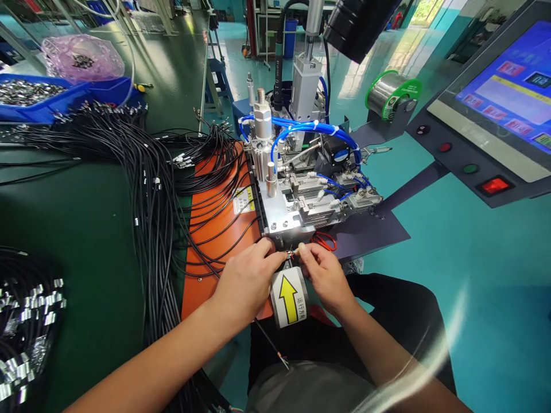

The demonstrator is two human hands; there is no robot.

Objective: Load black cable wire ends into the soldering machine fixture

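Left grip (247,281) and right grip (326,275) both pinched on a small wired connector (291,254), just at the front edge of the soldering machine (284,215); my fingers partly hide it. Yellow-arrow label (289,298) just below. Black cables (157,241) crowd my left, across table (94,229) and orange plate (198,295). Right: solder spool (387,93), touchscreen panel (508,109). Far left: blue bin (30,115), metal parts inside.

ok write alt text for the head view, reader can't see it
A person's left hand and right hand nearly meet at a small part before a metal machine, above a yellow arrow label. Black cables lie left; a wire spool and lit screen are at right.
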